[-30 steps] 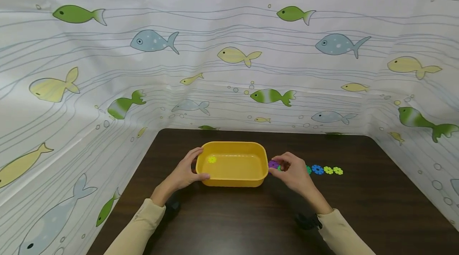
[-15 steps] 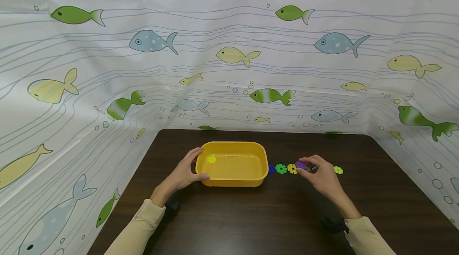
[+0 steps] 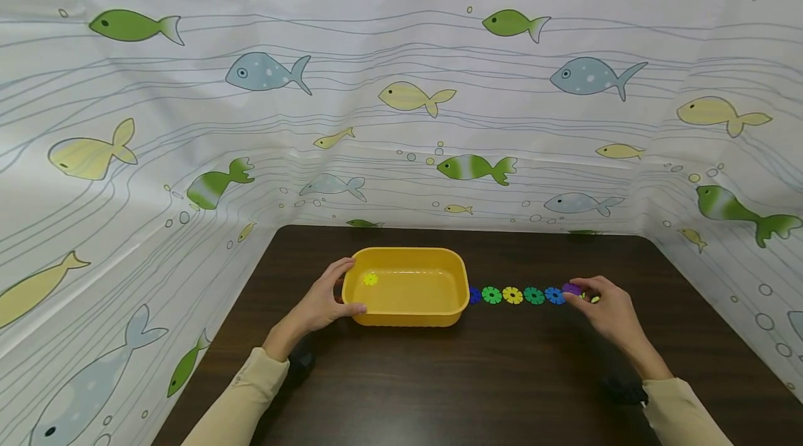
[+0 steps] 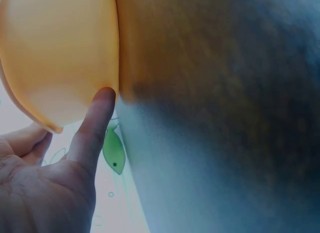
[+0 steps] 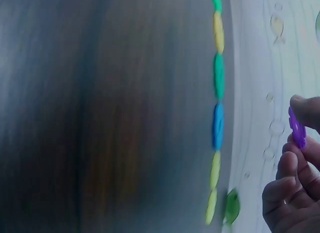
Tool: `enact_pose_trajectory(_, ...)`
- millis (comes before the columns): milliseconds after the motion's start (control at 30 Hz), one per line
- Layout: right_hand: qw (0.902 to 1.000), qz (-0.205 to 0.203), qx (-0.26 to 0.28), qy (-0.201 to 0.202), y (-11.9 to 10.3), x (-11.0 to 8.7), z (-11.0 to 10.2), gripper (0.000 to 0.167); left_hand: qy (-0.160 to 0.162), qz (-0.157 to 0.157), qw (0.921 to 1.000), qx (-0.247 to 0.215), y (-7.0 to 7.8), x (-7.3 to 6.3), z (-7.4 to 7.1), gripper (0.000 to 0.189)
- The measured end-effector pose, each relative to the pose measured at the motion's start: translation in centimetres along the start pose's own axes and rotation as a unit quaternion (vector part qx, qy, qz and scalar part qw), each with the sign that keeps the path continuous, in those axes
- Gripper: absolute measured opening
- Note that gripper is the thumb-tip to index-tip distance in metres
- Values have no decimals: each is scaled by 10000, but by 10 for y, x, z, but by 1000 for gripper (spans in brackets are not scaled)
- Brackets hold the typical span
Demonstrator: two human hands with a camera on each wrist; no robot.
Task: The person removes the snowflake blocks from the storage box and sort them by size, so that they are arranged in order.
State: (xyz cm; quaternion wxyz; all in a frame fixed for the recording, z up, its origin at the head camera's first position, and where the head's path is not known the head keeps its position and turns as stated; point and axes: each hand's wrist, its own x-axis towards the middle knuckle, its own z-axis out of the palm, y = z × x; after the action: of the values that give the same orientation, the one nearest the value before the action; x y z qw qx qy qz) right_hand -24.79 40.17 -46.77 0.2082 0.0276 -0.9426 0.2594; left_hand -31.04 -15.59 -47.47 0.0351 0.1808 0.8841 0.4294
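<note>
My left hand (image 3: 323, 297) grips the left end of a yellow plastic tub (image 3: 410, 320), fingers at the back corner and thumb on the front wall. In the left wrist view the thumb (image 4: 92, 125) lies against the tub's side (image 4: 60, 53). Inside the tub is a small yellow-green notched disc (image 3: 371, 279). My right hand (image 3: 611, 313) pinches a purple notched disc (image 5: 297, 128) between thumb and fingers, held above the table near the right end of a row of discs. That row includes a blue disc (image 3: 555, 295), a teal-green one (image 3: 534, 295) and a yellow one (image 3: 512, 295).
The disc row runs right from the tub, starting with a dark blue disc (image 3: 475, 295) partly hidden by the tub and a green disc (image 3: 491, 295). Yellow-green discs (image 5: 212, 193) end it. A fish-print sheet (image 3: 401, 118) encloses the dark wooden table (image 3: 408, 383).
My right hand has moved rightward along the row, away from the tub, carrying the purple disc and uncovering discs behind it. The left hand and tub have stayed in place.
</note>
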Motion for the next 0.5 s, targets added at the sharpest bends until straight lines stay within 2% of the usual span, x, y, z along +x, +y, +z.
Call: enact_pose_trajectory(500, 9939, 594, -430, -829, 61, 14, -24, 45, -11, 24, 10000, 26, 0, 0, 0, 98)
